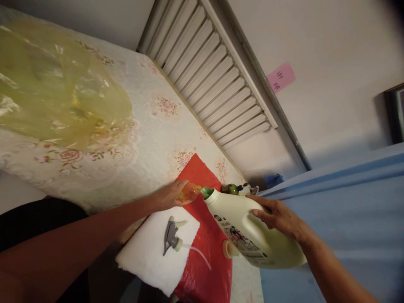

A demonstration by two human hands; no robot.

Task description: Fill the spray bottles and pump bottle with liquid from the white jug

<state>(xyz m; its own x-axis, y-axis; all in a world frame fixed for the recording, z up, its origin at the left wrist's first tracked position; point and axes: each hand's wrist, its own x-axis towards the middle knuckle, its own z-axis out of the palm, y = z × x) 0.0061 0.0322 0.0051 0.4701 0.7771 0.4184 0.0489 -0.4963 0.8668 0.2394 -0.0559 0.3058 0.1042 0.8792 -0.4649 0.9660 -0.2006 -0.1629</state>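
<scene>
My left hand (168,195) is wrapped round a small clear orange bottle (190,192), its neck toward the jug. With my right hand (277,216) I grip the handle of a large pale-green detergent jug (252,231), tilted so its open mouth with a green spout (206,192) meets or nearly meets the bottle's neck. Whether liquid is flowing I cannot tell. Below my left hand, a grey trigger spray head (172,236) with a thin tube lies on a white cloth (154,252). A pale cap (229,249) rests on the red plastic sheet (208,227) beside the jug.
A floral tablecloth (151,139) covers the table, with a yellow plastic bag (63,92) at the far left. Behind the jug stands a dark green bottle (229,189). A radiator (208,75) lines the wall behind, and a blue curtain (347,210) hangs at the right.
</scene>
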